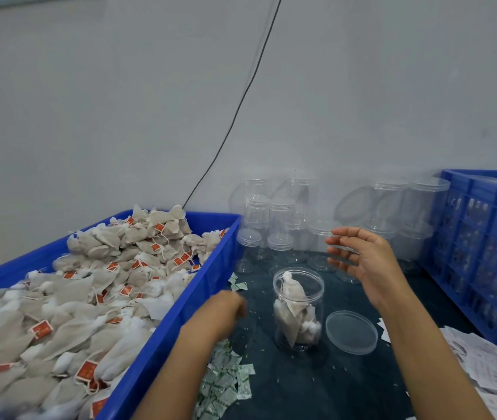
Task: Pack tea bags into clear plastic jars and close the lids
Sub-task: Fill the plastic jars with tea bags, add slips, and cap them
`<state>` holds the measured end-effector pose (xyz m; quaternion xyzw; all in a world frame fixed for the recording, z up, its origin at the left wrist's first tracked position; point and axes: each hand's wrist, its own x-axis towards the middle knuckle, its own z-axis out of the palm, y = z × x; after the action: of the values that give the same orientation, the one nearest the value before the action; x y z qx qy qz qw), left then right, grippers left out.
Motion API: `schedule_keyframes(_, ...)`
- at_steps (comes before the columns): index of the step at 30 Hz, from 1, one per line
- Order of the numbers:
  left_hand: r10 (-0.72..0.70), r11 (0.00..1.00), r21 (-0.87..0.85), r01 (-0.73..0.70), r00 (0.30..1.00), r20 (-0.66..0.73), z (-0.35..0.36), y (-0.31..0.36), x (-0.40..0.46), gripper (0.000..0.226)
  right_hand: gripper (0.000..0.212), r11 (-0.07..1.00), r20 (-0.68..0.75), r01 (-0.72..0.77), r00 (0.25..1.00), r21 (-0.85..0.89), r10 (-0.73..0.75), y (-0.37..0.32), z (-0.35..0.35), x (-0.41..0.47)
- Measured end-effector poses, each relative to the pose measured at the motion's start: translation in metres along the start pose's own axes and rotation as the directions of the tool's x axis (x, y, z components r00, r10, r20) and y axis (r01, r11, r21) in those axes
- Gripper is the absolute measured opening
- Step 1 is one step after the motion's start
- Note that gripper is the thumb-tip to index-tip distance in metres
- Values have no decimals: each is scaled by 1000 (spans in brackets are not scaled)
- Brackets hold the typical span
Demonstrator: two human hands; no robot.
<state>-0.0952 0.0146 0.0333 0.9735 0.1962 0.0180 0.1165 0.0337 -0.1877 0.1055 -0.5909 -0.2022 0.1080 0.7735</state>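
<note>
The right hand (359,262), right of centre, is raised above the desk (317,386), fingers spread and loosely extended, holding nothing. The left hand (226,307), lower centre, is blurred; I cannot tell how its fingers lie. Between them an uncapped jar (298,310) stands upright on the desk, part-filled with tea bags. Its lid (351,331) lies flat just to its right. The blue tray (180,322) at left holds loose tea bags (89,286) with orange tags, print unreadable.
</note>
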Motion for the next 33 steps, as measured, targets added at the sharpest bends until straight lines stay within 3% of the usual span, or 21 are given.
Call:
schedule_keyframes(3,-65,983,177,57,997,40,15,-3,-7,28,18,1000,6,-1,1000,-13,1,1,0,0)
schedule_keyframes(11,-149,973,157,171,978,-143,15,-3,-18,29,19,1000,-13,-7,1000,-24,7,3,-6,4)
schedule_keyframes(14,-131,991,-19,133,932,-338,11,2,-18,23,18,1000,-23,-5,1000,-17,4,3,-9,5)
schedule_keyframes(16,-125,968,-252,-12,843,-523,3,13,-16,14,18,1000,-34,-3,999,-12,3,2,-12,7)
schedule_keyframes(19,-191,768,-565,-302,734,-651,-17,41,-12,12,18,1000,-65,-2,998,-18,1,2,-17,9)
schedule_keyframes(21,-192,612,-676,-410,752,-630,-28,60,-7,16,18,1000,-87,0,996,-17,-1,0,-21,11)
schedule_keyframes(22,-176,582,-693,-426,765,-619,-31,68,-2,17,18,1000,-97,2,995,-14,-4,0,-24,12)
schedule_keyframes(24,-126,624,-666,-409,788,-602,-33,80,7,19,18,1000,-118,6,993,-6,-6,0,-29,13)
schedule_keyframes(26,-47,745,-566,-352,819,-572,-33,87,17,21,20,1000,-133,8,991,2,-7,1,-33,14)
schedule_keyframes(29,74,958,-206,-200,866,-494,-37,94,34,16,21,1000,-145,3,989,-1,-3,2,-35,16)
schedule_keyframes(33,113,987,150,-63,927,-357,-36,102,51,11,22,1000,-132,3,991,-15,-5,5,-31,17)
